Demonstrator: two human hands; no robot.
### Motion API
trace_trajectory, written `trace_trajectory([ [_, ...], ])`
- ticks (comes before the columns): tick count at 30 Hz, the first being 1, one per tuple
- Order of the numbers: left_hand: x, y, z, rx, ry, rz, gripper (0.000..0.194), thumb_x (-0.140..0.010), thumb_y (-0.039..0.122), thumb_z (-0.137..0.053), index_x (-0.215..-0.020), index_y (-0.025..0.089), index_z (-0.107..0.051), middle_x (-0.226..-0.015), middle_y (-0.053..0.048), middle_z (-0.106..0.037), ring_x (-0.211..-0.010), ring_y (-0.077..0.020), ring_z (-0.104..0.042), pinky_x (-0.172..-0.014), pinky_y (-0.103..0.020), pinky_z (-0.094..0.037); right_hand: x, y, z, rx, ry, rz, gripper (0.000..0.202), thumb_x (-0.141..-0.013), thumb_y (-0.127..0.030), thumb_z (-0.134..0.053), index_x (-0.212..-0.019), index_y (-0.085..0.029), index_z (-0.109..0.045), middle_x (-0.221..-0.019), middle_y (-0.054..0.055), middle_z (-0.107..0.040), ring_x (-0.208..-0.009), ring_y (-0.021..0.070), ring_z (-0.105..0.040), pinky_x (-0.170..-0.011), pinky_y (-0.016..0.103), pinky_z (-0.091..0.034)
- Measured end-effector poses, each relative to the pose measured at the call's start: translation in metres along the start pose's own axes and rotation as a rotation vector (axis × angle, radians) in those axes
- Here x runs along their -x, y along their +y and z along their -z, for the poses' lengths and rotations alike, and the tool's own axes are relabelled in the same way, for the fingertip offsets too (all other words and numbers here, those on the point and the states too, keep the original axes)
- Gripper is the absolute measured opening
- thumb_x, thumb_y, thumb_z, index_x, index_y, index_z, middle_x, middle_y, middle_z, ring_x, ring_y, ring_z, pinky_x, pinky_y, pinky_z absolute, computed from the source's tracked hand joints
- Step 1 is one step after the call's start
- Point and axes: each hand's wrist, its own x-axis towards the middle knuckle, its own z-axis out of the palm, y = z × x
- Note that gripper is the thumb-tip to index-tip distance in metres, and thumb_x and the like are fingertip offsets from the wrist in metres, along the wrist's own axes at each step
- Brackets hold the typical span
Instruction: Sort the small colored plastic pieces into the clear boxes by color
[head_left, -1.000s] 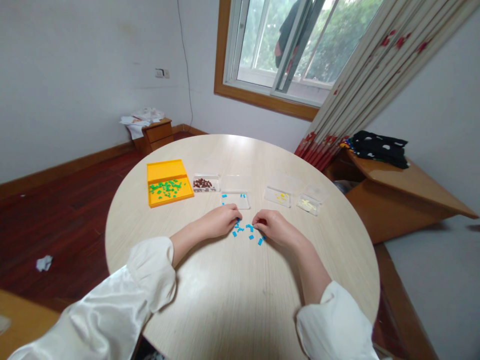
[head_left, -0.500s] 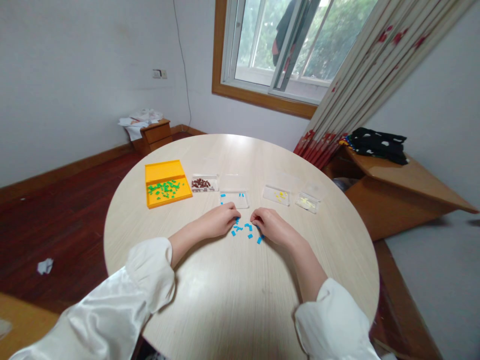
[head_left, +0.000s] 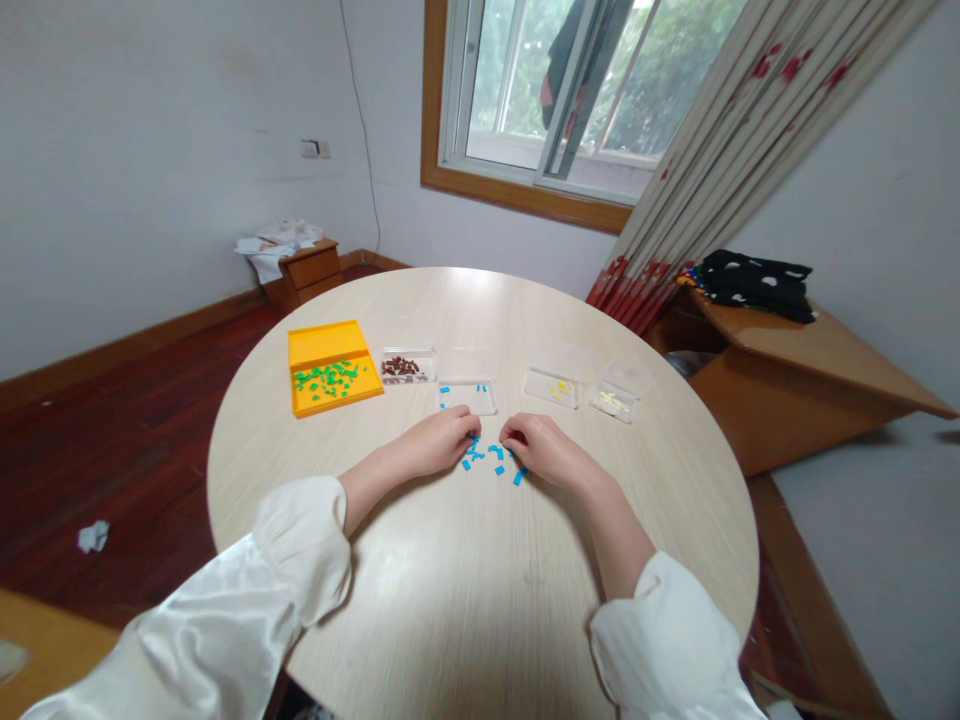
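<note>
Both hands [head_left: 500, 440] — blue pieces [head_left: 499, 470] between

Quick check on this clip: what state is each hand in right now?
Left hand: fingers curled at the blue pieces; any grip can't be told.
Right hand: fingers curled beside them; grip can't be told either.

A home-like room with patterned curtain [head_left: 701, 150] and wooden nightstand [head_left: 311, 268].

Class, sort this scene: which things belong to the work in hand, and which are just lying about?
Likely in the work:
- loose blue pieces by the left hand and right hand
- clear tray
- yellow case
- brown pieces

Likely lying about:
- crumpled paper on the floor
- black cloth
- papers on the small cabinet
</note>
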Motion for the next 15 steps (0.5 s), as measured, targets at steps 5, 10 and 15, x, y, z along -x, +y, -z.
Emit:
trace_trajectory([
  [5,0.0,-0.001,-0.002,0.026,0.027,-0.01,0.015,-0.081,0.008,-0.045,-0.085,0.015,-0.058,-0.088,-0.006,-0.057,-0.079,-0.0156,-0.054,-0.073,-0.028,-0.045,0.001,-0.001,0.0,0.0,0.002,0.01,0.019,-0.077,-0.006,-0.05,-0.074,-0.015,-0.066,-0.075,0.007,-0.068,-0.069,0.015,-0.059,-0.064,0.024,-0.042],
  [10,0.0,-0.001,-0.001,0.0,0.007,-0.026,0.016,-0.082,0.009,-0.044,-0.085,0.014,-0.059,-0.087,-0.006,-0.057,-0.078,-0.0158,-0.054,-0.072,-0.028,-0.044,0.002,-0.004,0.0,-0.025,0.03,0.041,0.019,-0.078,-0.007,-0.05,-0.08,-0.015,-0.067,-0.081,0.008,-0.067,-0.073,0.0153,-0.059,-0.068,0.025,-0.043],
  [15,0.0,-0.004,-0.004,-0.03,-0.002,-0.014,0.015,-0.085,0.014,-0.043,-0.083,0.015,-0.058,-0.084,-0.006,-0.058,-0.077,-0.0166,-0.054,-0.07,-0.028,-0.044,0.002,-0.013,-0.004,-0.071,0.021,0.103,0.014,-0.078,-0.012,-0.057,-0.088,-0.015,-0.067,-0.084,0.006,-0.066,-0.076,0.0149,-0.058,-0.07,0.026,-0.043],
])
